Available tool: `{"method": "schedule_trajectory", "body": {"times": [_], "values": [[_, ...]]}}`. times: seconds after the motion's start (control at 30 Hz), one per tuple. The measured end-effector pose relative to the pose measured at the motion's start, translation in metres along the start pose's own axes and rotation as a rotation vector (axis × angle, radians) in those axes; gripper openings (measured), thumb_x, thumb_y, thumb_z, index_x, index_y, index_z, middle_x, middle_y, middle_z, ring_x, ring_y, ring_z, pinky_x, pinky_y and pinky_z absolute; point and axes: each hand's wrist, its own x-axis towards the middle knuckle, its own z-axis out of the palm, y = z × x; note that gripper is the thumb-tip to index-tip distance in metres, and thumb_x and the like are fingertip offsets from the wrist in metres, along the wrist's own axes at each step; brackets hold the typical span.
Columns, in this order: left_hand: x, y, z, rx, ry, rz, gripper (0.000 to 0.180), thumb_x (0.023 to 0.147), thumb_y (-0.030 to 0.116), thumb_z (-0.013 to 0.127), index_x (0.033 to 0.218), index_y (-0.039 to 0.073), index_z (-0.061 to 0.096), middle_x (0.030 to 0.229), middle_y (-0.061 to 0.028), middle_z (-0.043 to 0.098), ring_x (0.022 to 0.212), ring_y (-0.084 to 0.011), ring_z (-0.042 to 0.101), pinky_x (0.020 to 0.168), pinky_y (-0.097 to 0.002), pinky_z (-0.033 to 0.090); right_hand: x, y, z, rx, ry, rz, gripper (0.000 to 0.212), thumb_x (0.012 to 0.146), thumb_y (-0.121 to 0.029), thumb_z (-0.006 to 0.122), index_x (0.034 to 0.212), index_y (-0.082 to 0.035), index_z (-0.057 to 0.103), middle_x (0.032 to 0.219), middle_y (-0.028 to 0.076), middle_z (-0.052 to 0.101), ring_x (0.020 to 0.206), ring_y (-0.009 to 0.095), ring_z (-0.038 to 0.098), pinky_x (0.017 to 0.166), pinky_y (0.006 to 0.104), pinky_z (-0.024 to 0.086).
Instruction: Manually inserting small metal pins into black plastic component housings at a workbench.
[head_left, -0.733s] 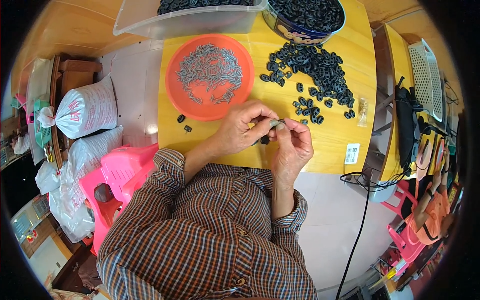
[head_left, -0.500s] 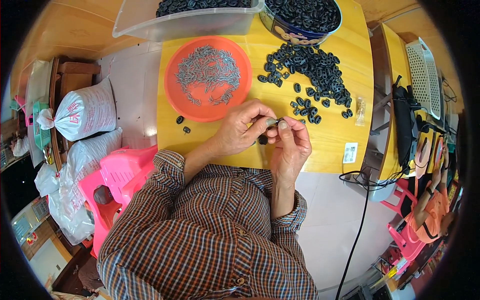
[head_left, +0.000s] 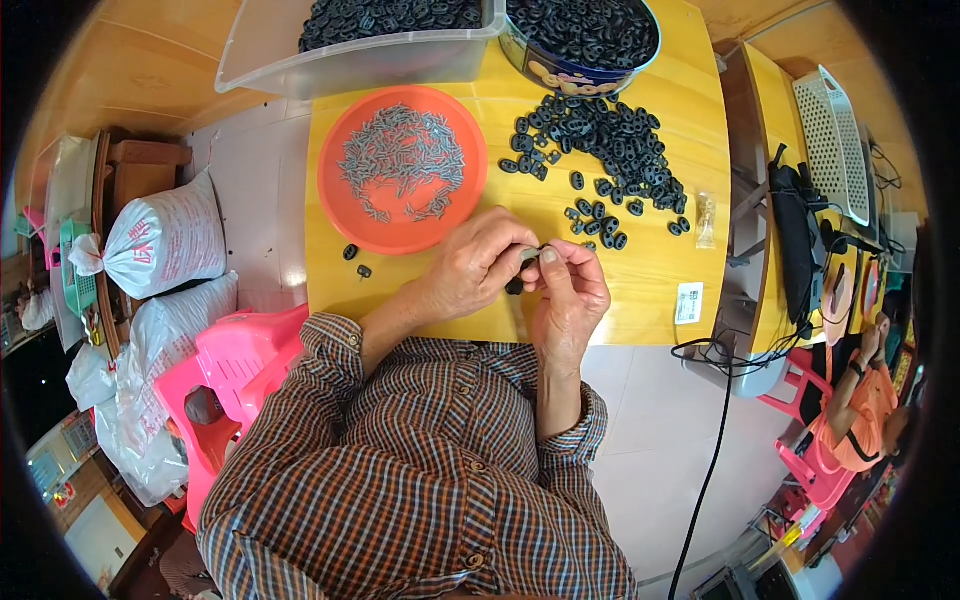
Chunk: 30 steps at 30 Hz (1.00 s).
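Close to the table's near edge, my left hand (head_left: 472, 262) and my right hand (head_left: 570, 300) meet with thumbs and fingers pinched together. Between the fingertips is a small black cord-lock piece (head_left: 543, 248), mostly covered by them. Another dark piece (head_left: 514, 286) shows just below my left fingers, partly hidden. Left of the hands lies an orange-red plate (head_left: 335, 215) with many small grey metal springs (head_left: 405, 155) on it. To the right, a heap of black two-hole cord-lock pieces (head_left: 620, 150) spreads over the yellow table (head_left: 450, 322).
A clear plastic bin (head_left: 370, 68) and a round tin (head_left: 575, 80), both full of black pieces, stand at the far side. Two loose pieces (head_left: 350, 252) lie below the plate. A pink chair (head_left: 235, 360) stands left; a black cable (head_left: 715, 450) hangs right. Another person (head_left: 860, 410) sits far right.
The whole view has shifted slightly, so the table and its things appear farther left. My hands stay pinched together, with only a slight change in the fingers.
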Motion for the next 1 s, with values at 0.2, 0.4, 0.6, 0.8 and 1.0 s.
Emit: {"method": "schedule_trajectory", "body": {"times": [0.2, 0.4, 0.6, 0.8, 1.0], "values": [[-0.004, 0.003, 0.008, -0.069, 0.003, -0.066, 0.011, 0.081, -0.004, 0.061, 0.091, -0.001, 0.060, 0.080, -0.0085, 0.059, 0.067, -0.0162, 0.060, 0.058, -0.0273, 0.049, -0.001, -0.005, -0.001, -0.016, 0.047, 0.013, 0.008, 0.087, 0.000, 0.059, 0.095, 0.002, 0.058, 0.076, 0.006, 0.062, 0.062, 0.009, 0.058, 0.056, 0.0207, 0.048], [-0.009, 0.008, 0.025, -0.286, 0.066, -0.212, 0.008, 0.085, -0.002, 0.060, 0.093, -0.003, 0.060, 0.080, -0.0054, 0.060, 0.068, -0.0087, 0.060, 0.059, -0.0219, 0.050, -0.005, -0.008, -0.004, -0.019, 0.107, -0.040, 0.009, 0.087, -0.001, 0.059, 0.095, 0.002, 0.058, 0.078, 0.006, 0.063, 0.062, 0.009, 0.058, 0.055, 0.0206, 0.048], [0.002, 0.022, 0.027, -0.457, 0.023, -0.318, 0.006, 0.089, 0.001, 0.056, 0.094, -0.003, 0.058, 0.083, -0.0044, 0.060, 0.068, -0.0077, 0.059, 0.060, -0.0211, 0.050, -0.011, -0.018, -0.006, -0.081, 0.101, -0.117, 0.013, 0.088, -0.001, 0.059, 0.100, 0.002, 0.059, 0.081, 0.005, 0.062, 0.065, 0.008, 0.057, 0.057, 0.0198, 0.047], [0.007, 0.013, 0.022, -0.589, -0.274, -0.456, 0.010, 0.093, 0.007, 0.051, 0.095, -0.002, 0.054, 0.082, -0.0023, 0.059, 0.067, -0.0069, 0.058, 0.060, -0.0215, 0.050, -0.015, -0.030, -0.021, -0.422, -0.038, -0.305, 0.014, 0.088, 0.001, 0.057, 0.102, 0.004, 0.060, 0.093, 0.006, 0.057, 0.069, 0.009, 0.056, 0.062, 0.0205, 0.047], [0.008, 0.018, 0.026, -0.562, -0.283, -0.431, 0.011, 0.093, 0.008, 0.052, 0.095, -0.003, 0.056, 0.081, -0.0019, 0.060, 0.066, -0.0075, 0.058, 0.061, -0.0219, 0.050, -0.017, -0.031, -0.031, -0.721, -0.034, -0.423, 0.010, 0.085, 0.003, 0.059, 0.095, 0.004, 0.060, 0.092, 0.007, 0.055, 0.071, 0.010, 0.057, 0.063, 0.0208, 0.048]]}}
